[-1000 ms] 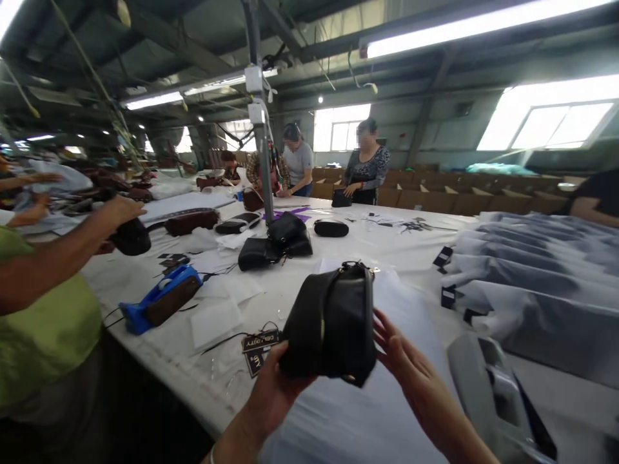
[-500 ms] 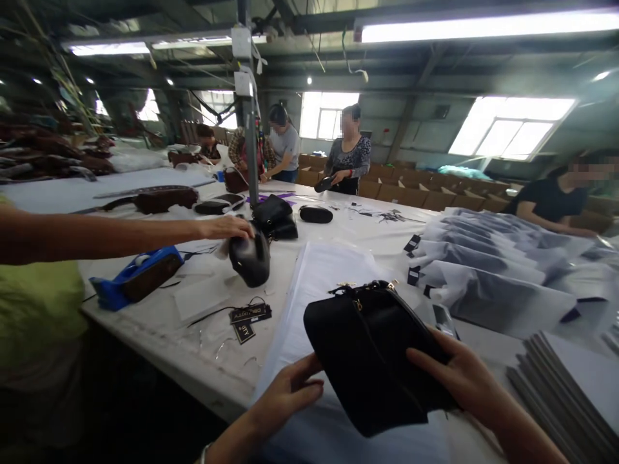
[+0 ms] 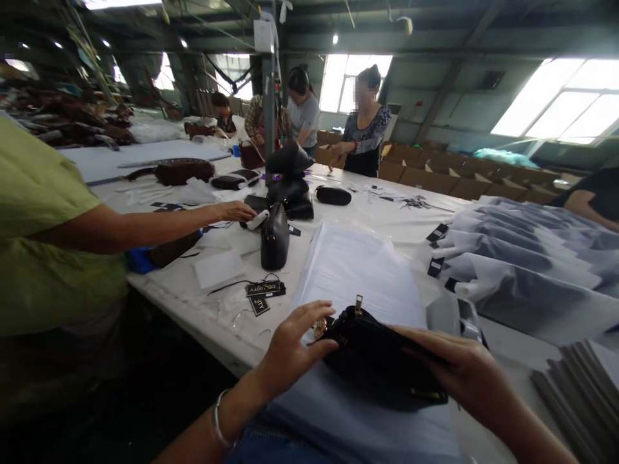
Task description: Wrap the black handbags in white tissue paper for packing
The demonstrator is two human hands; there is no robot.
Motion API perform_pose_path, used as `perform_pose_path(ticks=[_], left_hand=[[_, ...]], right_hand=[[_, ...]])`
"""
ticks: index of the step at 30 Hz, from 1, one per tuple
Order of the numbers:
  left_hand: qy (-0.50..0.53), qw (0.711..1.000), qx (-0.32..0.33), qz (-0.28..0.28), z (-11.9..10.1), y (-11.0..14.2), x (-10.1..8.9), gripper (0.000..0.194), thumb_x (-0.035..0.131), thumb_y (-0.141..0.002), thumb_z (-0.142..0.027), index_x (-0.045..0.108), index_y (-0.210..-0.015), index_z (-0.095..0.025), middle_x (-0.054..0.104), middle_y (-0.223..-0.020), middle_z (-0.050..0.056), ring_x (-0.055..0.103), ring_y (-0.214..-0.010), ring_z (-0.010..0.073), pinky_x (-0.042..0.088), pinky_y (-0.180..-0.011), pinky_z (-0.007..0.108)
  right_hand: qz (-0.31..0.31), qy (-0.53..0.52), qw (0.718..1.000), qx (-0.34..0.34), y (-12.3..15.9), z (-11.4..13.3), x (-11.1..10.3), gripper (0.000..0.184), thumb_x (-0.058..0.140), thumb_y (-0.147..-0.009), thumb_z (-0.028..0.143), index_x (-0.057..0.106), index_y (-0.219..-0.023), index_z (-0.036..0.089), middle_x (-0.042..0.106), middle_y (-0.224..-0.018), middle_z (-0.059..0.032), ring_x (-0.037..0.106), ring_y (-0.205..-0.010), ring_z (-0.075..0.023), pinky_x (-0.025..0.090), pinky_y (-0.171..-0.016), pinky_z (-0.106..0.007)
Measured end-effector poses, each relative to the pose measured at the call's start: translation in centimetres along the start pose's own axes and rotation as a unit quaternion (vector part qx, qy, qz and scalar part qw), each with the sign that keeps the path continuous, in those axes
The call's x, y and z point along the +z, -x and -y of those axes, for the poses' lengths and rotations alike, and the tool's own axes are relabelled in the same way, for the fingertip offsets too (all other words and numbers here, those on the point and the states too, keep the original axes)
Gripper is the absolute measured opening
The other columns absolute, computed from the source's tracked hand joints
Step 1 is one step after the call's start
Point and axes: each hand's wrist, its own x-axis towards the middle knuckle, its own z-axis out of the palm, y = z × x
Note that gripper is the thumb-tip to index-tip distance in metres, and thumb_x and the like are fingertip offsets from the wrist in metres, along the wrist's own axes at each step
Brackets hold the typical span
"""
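A small black handbag (image 3: 382, 367) is held tilted above a stack of thin whitish plastic sheets (image 3: 358, 264). My right hand (image 3: 454, 361) grips its right end, thumb on the near side and fingers along the top. At its left end my left hand (image 3: 297, 338) curls thumb and fingers about the corner, close to the gold hardware (image 3: 320, 327). A gold zip pull (image 3: 358, 304) stands up from the top edge. The bag's underside is in shadow.
At left, a co-worker's hand (image 3: 236, 211) touches white stuffing beside an upright black bag (image 3: 275, 241). Black tags (image 3: 265, 290) lie nearby. On the right are wrapped bags (image 3: 512, 258) and grey boards (image 3: 570, 386). A post (image 3: 269, 109) rises behind.
The handbag has tipped so its zipped top faces me more. My left hand has moved up to its left corner. The co-worker's black bag now stands upright, and the view has shifted.
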Motion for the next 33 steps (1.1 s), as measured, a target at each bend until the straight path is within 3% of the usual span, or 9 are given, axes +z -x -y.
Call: perform_pose_path(ticks=[8,10,14,20,23,26,28,31,33], left_hand=[[0.005,0.999,-0.04,-0.004,-0.2,-1.0,1.1,0.019,0.061,-0.085,-0.021,0.074,-0.099,-0.024,0.072,-0.1,0.007,0.063,-0.1,0.0255,0.045,-0.098,0.039],[0.088,0.99,-0.101,0.032,-0.4,-1.1,0.6,0.022,0.064,-0.083,-0.022,0.07,-0.104,-0.022,0.069,-0.093,0.005,0.064,-0.088,0.0216,0.049,-0.088,0.035],[0.248,0.93,-0.224,0.154,-0.5,-1.9,-1.8,0.038,0.066,-0.082,-0.025,0.062,-0.119,-0.017,0.063,-0.081,0.002,0.058,-0.068,0.0128,0.048,-0.067,0.026],[0.071,0.933,-0.202,0.289,-3.2,-3.5,-4.1,0.029,0.07,-0.084,-0.036,0.071,-0.102,-0.014,0.061,-0.067,-0.001,0.051,-0.058,0.009,0.036,-0.054,0.02],[0.046,0.927,-0.198,0.314,-4.6,-3.9,-4.4,0.026,0.066,-0.087,-0.04,0.072,-0.09,-0.015,0.065,-0.068,0.001,0.056,-0.061,0.0114,0.042,-0.058,0.021],[-0.055,0.96,-0.146,0.233,-3.9,-4.4,-5.0,0.023,0.065,-0.087,-0.04,0.075,-0.087,-0.019,0.071,-0.077,0.003,0.062,-0.073,0.0169,0.047,-0.071,0.025],[-0.124,0.983,-0.094,0.094,-2.4,-5.0,-5.6,0.018,0.067,-0.085,-0.037,0.077,-0.087,-0.022,0.074,-0.087,0.005,0.064,-0.086,0.0229,0.047,-0.085,0.031],[-0.163,0.982,-0.026,-0.094,-0.4,-5.2,-5.7,0.016,0.071,-0.082,-0.033,0.078,-0.096,-0.027,0.072,-0.107,0.006,0.056,-0.111,0.0301,0.034,-0.109,0.04],[-0.161,0.981,-0.014,-0.107,0.2,-4.5,-4.8,0.02,0.069,-0.084,-0.033,0.076,-0.102,-0.028,0.07,-0.111,0.006,0.055,-0.114,0.0301,0.032,-0.111,0.041]], right_hand=[[-0.121,0.19,0.969,-0.096,-0.2,-1.5,2.2,0.032,0.052,-0.094,0.033,0.065,-0.123,0.03,0.072,-0.114,-0.001,0.07,-0.098,-0.0218,0.058,-0.087,-0.033],[-0.142,0.219,0.959,-0.11,0.4,-1.7,2.6,0.033,0.051,-0.095,0.035,0.063,-0.125,0.029,0.072,-0.113,-0.0013,0.07,-0.097,-0.0221,0.056,-0.086,-0.034],[-0.16,0.23,0.954,-0.11,1.0,-1.9,3.1,0.035,0.048,-0.096,0.04,0.06,-0.126,0.029,0.071,-0.113,-0.0018,0.069,-0.097,-0.0228,0.053,-0.085,-0.035],[-0.15,0.189,0.965,-0.106,1.0,-2.1,3.2,0.031,0.052,-0.095,0.037,0.062,-0.124,0.032,0.071,-0.113,-0.0001,0.067,-0.099,-0.0216,0.052,-0.087,-0.034],[-0.163,0.181,0.967,-0.077,0.7,-2.2,3.1,0.03,0.05,-0.096,0.037,0.063,-0.123,0.031,0.071,-0.112,-0.0008,0.067,-0.098,-0.0217,0.053,-0.085,-0.034],[-0.171,0.18,0.967,-0.059,0.5,-2.2,3.2,0.03,0.049,-0.097,0.038,0.064,-0.121,0.031,0.071,-0.111,-0.001,0.067,-0.099,-0.0219,0.053,-0.085,-0.034],[-0.174,0.178,0.967,-0.056,0.4,-2.3,3.3,0.03,0.049,-0.096,0.038,0.065,-0.121,0.031,0.071,-0.111,-0.0012,0.067,-0.1,-0.022,0.052,-0.086,-0.034],[-0.178,0.181,0.966,-0.054,0.4,-2.3,3.4,0.031,0.05,-0.096,0.038,0.064,-0.122,0.031,0.071,-0.111,-0.0014,0.067,-0.1,-0.0223,0.052,-0.087,-0.035],[-0.18,0.185,0.965,-0.054,0.3,-2.4,3.5,0.031,0.049,-0.096,0.039,0.064,-0.122,0.031,0.071,-0.111,-0.0015,0.066,-0.1,-0.0224,0.052,-0.087,-0.035]])
